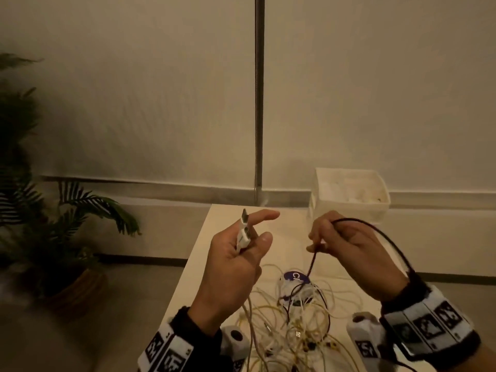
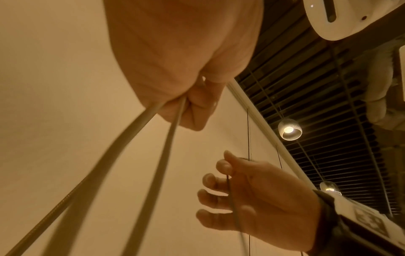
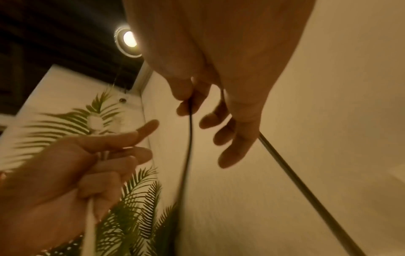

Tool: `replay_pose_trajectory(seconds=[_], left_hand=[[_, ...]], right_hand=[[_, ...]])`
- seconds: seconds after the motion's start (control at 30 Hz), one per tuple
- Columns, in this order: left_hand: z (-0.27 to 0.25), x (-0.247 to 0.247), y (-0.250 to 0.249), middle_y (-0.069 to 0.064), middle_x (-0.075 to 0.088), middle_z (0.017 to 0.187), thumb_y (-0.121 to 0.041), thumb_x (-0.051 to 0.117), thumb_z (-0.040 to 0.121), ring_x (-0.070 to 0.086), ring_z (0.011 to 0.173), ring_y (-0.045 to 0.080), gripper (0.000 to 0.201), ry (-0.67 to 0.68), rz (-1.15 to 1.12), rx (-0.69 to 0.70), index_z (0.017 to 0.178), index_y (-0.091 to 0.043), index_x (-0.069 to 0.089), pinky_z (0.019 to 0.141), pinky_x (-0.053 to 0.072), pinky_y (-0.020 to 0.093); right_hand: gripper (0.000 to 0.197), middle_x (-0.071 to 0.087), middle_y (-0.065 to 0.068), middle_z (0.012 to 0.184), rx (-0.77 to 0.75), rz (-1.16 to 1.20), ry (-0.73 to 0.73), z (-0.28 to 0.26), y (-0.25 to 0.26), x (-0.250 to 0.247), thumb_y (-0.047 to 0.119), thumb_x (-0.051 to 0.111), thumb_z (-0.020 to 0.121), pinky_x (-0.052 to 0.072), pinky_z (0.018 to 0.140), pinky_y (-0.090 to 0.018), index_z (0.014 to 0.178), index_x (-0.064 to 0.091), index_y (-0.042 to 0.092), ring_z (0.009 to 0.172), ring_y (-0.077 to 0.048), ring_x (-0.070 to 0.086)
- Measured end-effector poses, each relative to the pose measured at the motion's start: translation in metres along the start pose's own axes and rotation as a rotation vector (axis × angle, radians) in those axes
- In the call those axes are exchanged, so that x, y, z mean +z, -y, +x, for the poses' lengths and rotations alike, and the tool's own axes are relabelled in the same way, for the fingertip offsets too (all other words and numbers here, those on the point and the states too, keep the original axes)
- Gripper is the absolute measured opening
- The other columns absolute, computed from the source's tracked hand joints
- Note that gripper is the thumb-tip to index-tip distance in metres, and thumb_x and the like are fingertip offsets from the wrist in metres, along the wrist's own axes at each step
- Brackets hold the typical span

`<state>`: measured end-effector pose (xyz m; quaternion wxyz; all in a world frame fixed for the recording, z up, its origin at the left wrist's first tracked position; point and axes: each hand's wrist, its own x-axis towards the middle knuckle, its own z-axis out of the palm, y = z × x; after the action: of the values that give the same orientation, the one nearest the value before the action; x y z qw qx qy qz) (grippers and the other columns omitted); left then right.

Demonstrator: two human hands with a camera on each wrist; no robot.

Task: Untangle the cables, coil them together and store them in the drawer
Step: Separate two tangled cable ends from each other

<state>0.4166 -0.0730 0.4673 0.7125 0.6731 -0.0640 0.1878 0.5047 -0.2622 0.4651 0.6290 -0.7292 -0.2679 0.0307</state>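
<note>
Up front, from the head view, your left hand (image 1: pixel 236 267) is raised above the left edge of the table (image 1: pixel 214 237), fingers curled round two white cable plugs (image 1: pixel 243 232) with the index finger stretched out past them. Your right hand (image 1: pixel 346 253) is lifted beside it, thumb and fingers pinching a black cable (image 1: pixel 311 267) that loops over your wrist and drops to the tangle of pale cables (image 1: pixel 290 318) lying at the near edge. A white drawer box (image 1: pixel 351 194) stands open at the far right corner.

From the left wrist, two white cable strands (image 2: pixel 153 138) run out of your closed left palm, and the right hand's fingertips (image 2: pixel 223 166) nip the thin dark line.

From the right wrist, the black cable hangs from your pinching fingers, while the left hand grips its white cable before a potted palm (image 3: pixel 136 199).
</note>
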Motion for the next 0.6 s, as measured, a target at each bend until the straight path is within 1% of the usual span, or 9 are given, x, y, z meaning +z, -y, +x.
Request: replay_pose_trajectory(seconds=[0.07,0.1,0.17,0.23,0.3,0.37,0.43,0.53,0.6], left_hand=[[0.002,0.006,0.003,0.021,0.023,0.071,0.002,0.056,0.093,0.014,0.053,0.029,0.037,0.005,0.007,-0.019,0.115,-0.026,0.069,0.043,0.019,0.03],[0.004,0.009,0.004,0.02,0.024,0.073,-0.001,0.06,0.092,0.017,0.052,0.026,0.036,0.007,-0.002,-0.036,0.115,-0.026,0.068,0.043,0.02,0.03],[0.006,0.014,0.005,0.017,0.027,0.074,-0.014,0.067,0.088,0.022,0.05,0.017,0.03,0.009,-0.021,-0.064,0.115,-0.025,0.068,0.043,0.022,0.027],[0.008,0.018,0.008,0.017,0.027,0.073,-0.025,0.074,0.082,0.024,0.049,0.012,0.029,-0.008,-0.013,-0.111,0.11,-0.022,0.07,0.043,0.023,0.024],[0.008,0.022,0.011,0.016,0.026,0.07,-0.032,0.078,0.078,0.023,0.048,0.012,0.03,-0.041,-0.01,-0.18,0.101,-0.014,0.068,0.042,0.023,0.024],[0.008,0.023,0.016,0.009,0.026,0.066,-0.033,0.078,0.077,0.023,0.047,0.012,0.039,-0.105,-0.023,-0.23,0.094,-0.007,0.054,0.042,0.024,0.023],[0.007,0.023,0.018,0.004,0.026,0.066,-0.032,0.077,0.078,0.021,0.05,0.013,0.041,-0.158,-0.046,-0.261,0.089,-0.013,0.043,0.042,0.023,0.024],[0.005,0.026,0.015,0.013,0.018,0.068,-0.031,0.068,0.089,0.012,0.054,0.022,0.028,-0.024,-0.072,-0.345,0.085,-0.01,0.05,0.046,0.015,0.028],[0.005,0.026,0.011,0.009,0.023,0.063,-0.032,0.054,0.097,0.014,0.052,0.021,0.032,0.036,-0.045,-0.37,0.078,-0.007,0.06,0.048,0.014,0.029]], right_hand=[[0.05,0.056,-0.013,0.07,0.137,0.176,0.095,-0.007,0.004,0.004,0.045,0.045,0.094,0.054,0.061,-0.039,0.064,0.051,0.005,0.064,-0.03,0.055],[0.051,0.051,-0.01,0.062,0.172,0.185,0.154,-0.011,0.005,0.009,0.047,0.043,0.094,0.046,0.053,-0.035,0.062,0.047,0.008,0.054,-0.026,0.049],[0.049,0.041,0.005,0.053,0.115,-0.046,0.227,-0.021,0.004,0.02,0.051,0.038,0.096,0.032,0.051,-0.024,0.058,0.04,0.021,0.048,-0.009,0.036],[0.046,0.039,0.009,0.053,-0.048,-0.315,0.264,-0.033,0.0,0.033,0.055,0.032,0.096,0.027,0.052,-0.019,0.061,0.035,0.026,0.05,-0.006,0.032],[0.039,0.044,0.011,0.058,-0.15,-0.425,0.288,-0.045,-0.001,0.041,0.059,0.026,0.093,0.028,0.053,-0.021,0.066,0.035,0.033,0.053,-0.009,0.037],[0.032,0.047,0.015,0.063,-0.175,-0.429,0.281,-0.049,-0.004,0.043,0.06,0.022,0.092,0.031,0.054,-0.023,0.073,0.036,0.038,0.056,-0.01,0.041],[0.031,0.047,0.016,0.064,-0.197,-0.459,0.26,-0.05,-0.005,0.041,0.059,0.02,0.092,0.033,0.057,-0.023,0.079,0.037,0.037,0.059,-0.008,0.042],[0.031,0.045,0.019,0.074,-0.254,-0.606,0.296,-0.048,-0.007,0.039,0.056,0.016,0.092,0.034,0.061,-0.017,0.096,0.04,0.037,0.066,0.005,0.043],[0.033,0.042,0.019,0.079,-0.252,-0.693,0.326,-0.049,-0.009,0.037,0.056,0.012,0.09,0.034,0.061,-0.016,0.105,0.036,0.039,0.067,0.005,0.04]])
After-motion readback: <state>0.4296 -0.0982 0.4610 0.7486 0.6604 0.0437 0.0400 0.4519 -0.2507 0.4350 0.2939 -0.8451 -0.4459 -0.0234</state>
